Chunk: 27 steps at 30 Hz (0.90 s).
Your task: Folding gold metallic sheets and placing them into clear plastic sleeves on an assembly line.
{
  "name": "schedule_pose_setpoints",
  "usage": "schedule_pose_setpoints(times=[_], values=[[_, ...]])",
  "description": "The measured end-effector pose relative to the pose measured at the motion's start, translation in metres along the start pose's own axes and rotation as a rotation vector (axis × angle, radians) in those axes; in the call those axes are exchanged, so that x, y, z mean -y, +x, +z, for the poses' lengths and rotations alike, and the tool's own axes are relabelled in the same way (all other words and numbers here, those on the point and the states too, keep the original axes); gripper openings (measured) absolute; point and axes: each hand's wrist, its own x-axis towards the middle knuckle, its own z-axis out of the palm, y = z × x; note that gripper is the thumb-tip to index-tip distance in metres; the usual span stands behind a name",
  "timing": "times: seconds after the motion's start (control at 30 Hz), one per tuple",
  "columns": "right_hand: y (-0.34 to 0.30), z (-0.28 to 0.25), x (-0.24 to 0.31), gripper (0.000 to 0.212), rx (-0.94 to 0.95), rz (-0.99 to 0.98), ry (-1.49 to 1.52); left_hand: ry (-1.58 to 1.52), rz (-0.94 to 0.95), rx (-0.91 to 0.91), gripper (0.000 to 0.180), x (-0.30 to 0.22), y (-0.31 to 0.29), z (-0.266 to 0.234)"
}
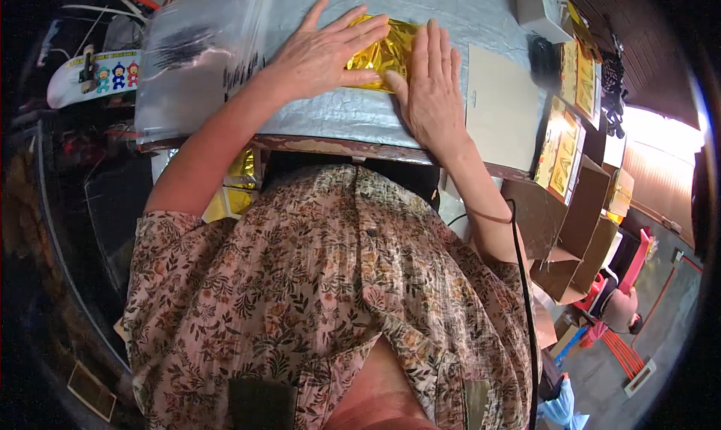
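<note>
A crinkled gold foil sheet [384, 52] lies on the grey table top [338, 114]. My left hand [327, 51] lies flat on the foil's left part with the fingers spread. Pressed on the foil's right edge is my right hand [432, 84], palm down, fingers together and pointing away from me. Both hands flatten the foil against the table; neither grips it.
A clear plastic bag [199, 54] lies at the table's left. A plain beige card [502, 107] rests right of my right hand, with a dark small object [542, 58] beyond it. Yellow printed packets [563, 141] and open cardboard boxes [578, 227] stand at the right. More gold foil [239, 182] shows under the table.
</note>
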Motion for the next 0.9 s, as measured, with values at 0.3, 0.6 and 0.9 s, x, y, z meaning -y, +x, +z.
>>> schedule_pose_setpoints(times=[0.3, 0.6, 0.9], values=[[0.005, 0.023, -0.007, 0.074, -0.023, 0.007, 0.051, 0.010, 0.014, 0.009, 0.074, 0.003, 0.003, -0.001], [0.004, 0.001, -0.010, 0.060, -0.136, -0.011, 0.107, -0.036, 0.005, -0.001, 0.075, 0.003, 0.001, 0.004], [-0.007, -0.011, -0.009, 0.037, -0.052, -0.253, 0.253, -0.075, -0.022, 0.023, 0.075, 0.002, 0.000, 0.002]])
